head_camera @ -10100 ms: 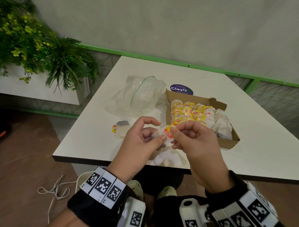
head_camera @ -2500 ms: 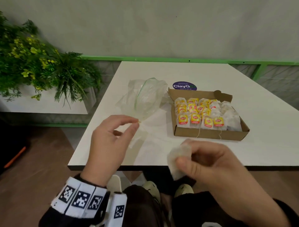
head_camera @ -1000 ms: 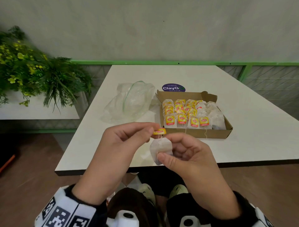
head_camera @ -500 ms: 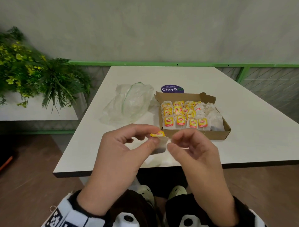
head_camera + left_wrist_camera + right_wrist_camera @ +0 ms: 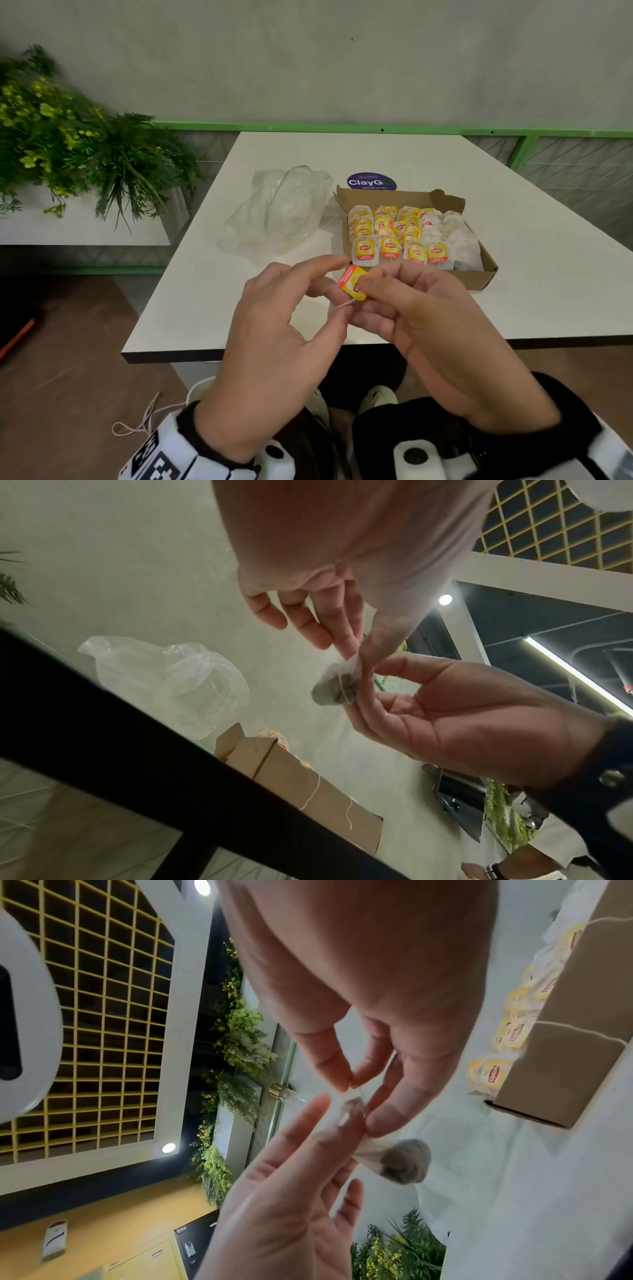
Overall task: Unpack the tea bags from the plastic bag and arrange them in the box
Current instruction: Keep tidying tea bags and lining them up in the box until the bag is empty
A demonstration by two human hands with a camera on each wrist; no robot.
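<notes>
Both hands meet over the near edge of the white table (image 5: pixel 548 274). My right hand (image 5: pixel 368 286) pinches the yellow and red tag (image 5: pixel 352 281) of one tea bag between thumb and finger. My left hand (image 5: pixel 334 291) pinches the top of that tea bag's pouch (image 5: pixel 337 688), which hangs below the fingers (image 5: pixel 400 1161); the hands hide it in the head view. Behind them the brown cardboard box (image 5: pixel 479 279) holds several tea bags in rows, tags up. The clear plastic bag (image 5: pixel 284 209) lies crumpled to the left of the box and looks empty.
A purple round sticker (image 5: pixel 371 181) sits on the table behind the box. Green plants (image 5: pixel 68 137) fill a white planter on the left. A green rail (image 5: pixel 342 125) runs along the wall. A white cord (image 5: pixel 137 421) lies on the brown floor.
A second ago my left hand held the tag and my right held the pouch. Now the right hand pinches the tag, turned up, and the left pinches the pouch.
</notes>
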